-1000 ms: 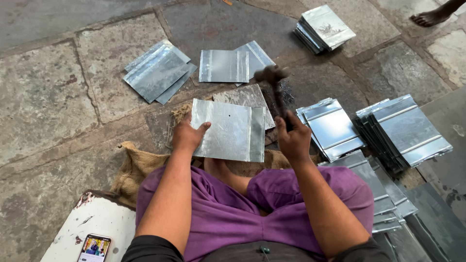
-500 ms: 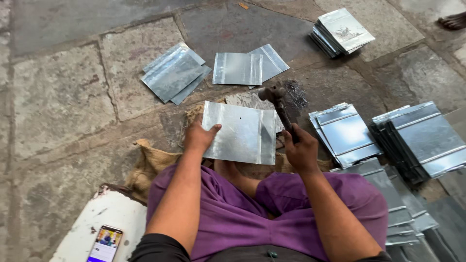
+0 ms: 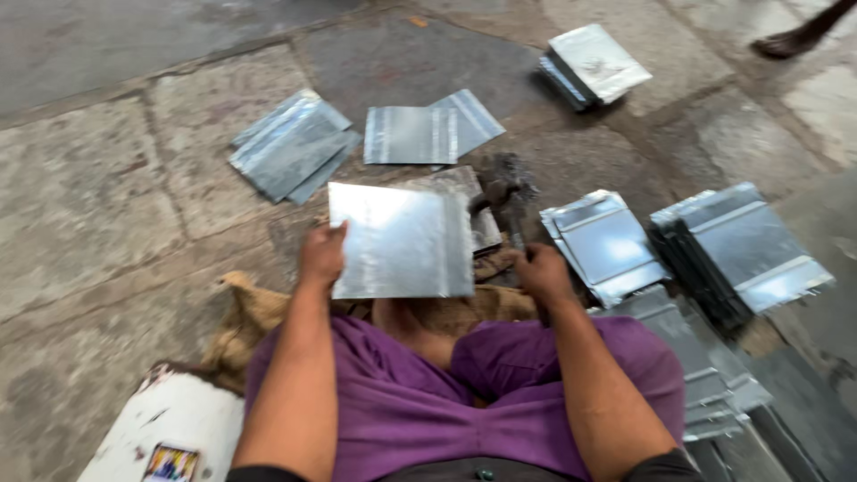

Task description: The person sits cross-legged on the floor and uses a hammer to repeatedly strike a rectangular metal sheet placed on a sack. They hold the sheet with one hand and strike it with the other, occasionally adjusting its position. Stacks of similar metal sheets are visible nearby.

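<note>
I see a flat, square sheet of bright galvanised metal (image 3: 402,241) in front of the knees, its surface smooth and washed pale by glare, with a faint fold line down its right side. My left hand (image 3: 321,255) is clamped on the sheet's left edge, fingers curled over it. My right hand (image 3: 541,271) is closed around the handle of a dark hammer (image 3: 505,198) — the head is rough, blurred, and sits just past the sheet's upper right corner. Under the sheet lies another dull grey plate (image 3: 469,210), partly covered.

Coarse brown burlap (image 3: 259,312) is bunched beneath the legs, which are wrapped in purple cloth (image 3: 402,402). All of it rests on a floor of large worn stone slabs (image 3: 107,196), mottled and cracked at the joints.

Further out I count several stacks of similar sheets: a fanned pile (image 3: 290,147) at upper left, 2 overlapping pieces (image 3: 424,132) ahead, a neat stack (image 3: 596,64) at the top, a bent-edged pile (image 3: 603,243) just right of the hammer, and a thick stack with dark edges (image 3: 741,250) at far right — ribbed along their folds. A white, scuffed container (image 3: 165,428) sits at lower left.
</note>
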